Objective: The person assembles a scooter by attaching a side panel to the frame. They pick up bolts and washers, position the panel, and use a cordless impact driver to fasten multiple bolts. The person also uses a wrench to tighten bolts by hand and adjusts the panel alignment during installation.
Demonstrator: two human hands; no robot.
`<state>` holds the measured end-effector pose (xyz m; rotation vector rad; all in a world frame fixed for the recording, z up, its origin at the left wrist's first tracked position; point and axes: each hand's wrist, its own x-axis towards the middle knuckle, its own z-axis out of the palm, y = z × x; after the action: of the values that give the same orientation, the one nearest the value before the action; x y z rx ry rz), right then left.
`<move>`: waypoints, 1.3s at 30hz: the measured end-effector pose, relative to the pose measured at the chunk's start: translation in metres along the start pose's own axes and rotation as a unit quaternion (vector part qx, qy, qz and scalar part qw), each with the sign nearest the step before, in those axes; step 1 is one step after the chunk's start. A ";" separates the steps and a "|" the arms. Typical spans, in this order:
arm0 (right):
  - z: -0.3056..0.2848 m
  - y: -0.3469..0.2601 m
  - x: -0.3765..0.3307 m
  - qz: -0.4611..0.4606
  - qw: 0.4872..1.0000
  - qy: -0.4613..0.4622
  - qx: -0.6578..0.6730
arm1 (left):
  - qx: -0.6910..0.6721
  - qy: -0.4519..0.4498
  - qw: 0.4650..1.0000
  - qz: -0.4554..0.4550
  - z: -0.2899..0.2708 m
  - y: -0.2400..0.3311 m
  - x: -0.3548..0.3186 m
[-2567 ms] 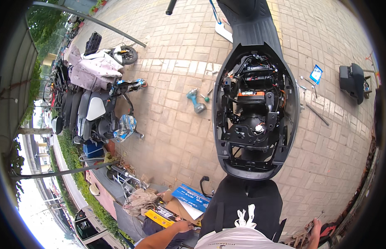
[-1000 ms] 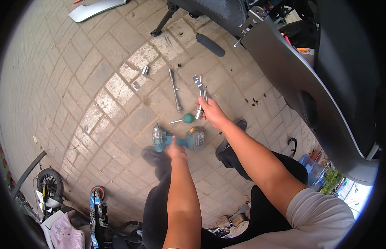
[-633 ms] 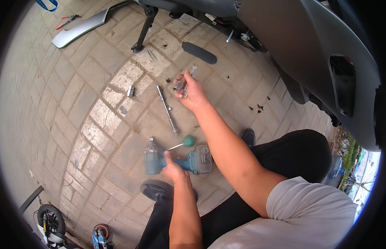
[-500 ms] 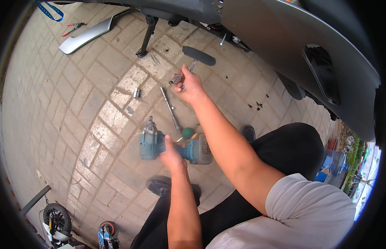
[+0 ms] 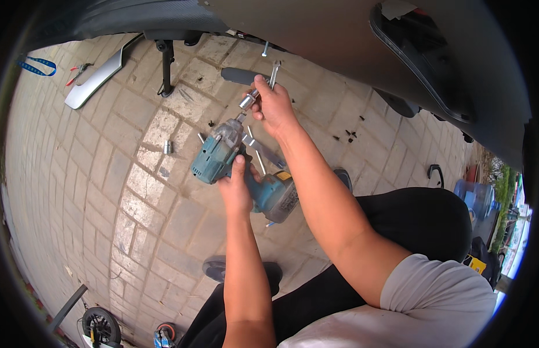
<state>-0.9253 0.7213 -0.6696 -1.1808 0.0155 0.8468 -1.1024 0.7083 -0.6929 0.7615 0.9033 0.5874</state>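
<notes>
- The left hand point(image 5: 236, 191) is grasping the teal cordless impact driver point(image 5: 241, 168) above the brick floor point(image 5: 95, 174).
- The right hand point(image 5: 275, 104) is gripping a silver metal socket point(image 5: 248, 101) at the driver's nose.

- An outdoor repair spot for scooters, set up on a brick-paved pavement point(image 5: 107, 191) under daylight.
- A dark scooter body point(image 5: 339, 40) stands on its kickstand point(image 5: 166, 66).
- A detached silver panel point(image 5: 98, 78), loose bolts and a socket point(image 5: 167, 147) lie on the bricks.
- A teal cordless impact wrench point(image 5: 240, 168) is in use.
</notes>
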 end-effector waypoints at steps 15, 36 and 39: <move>-0.011 0.000 -0.001 0.100 0.990 -0.097 -0.016 | 0.027 -0.032 0.999 -0.009 0.011 0.010 0.001; -0.010 -0.021 0.026 -0.056 0.990 0.026 -0.129 | -0.346 -0.236 0.887 -0.195 0.053 -0.041 0.064; -0.009 -0.021 0.026 -0.059 0.992 0.040 -0.103 | -0.374 -0.251 0.863 -0.228 0.057 -0.046 0.066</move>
<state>-0.8907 0.7266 -0.6674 -1.3955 -0.0770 0.7085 -1.0147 0.7098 -0.7375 -0.0355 0.2853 0.2489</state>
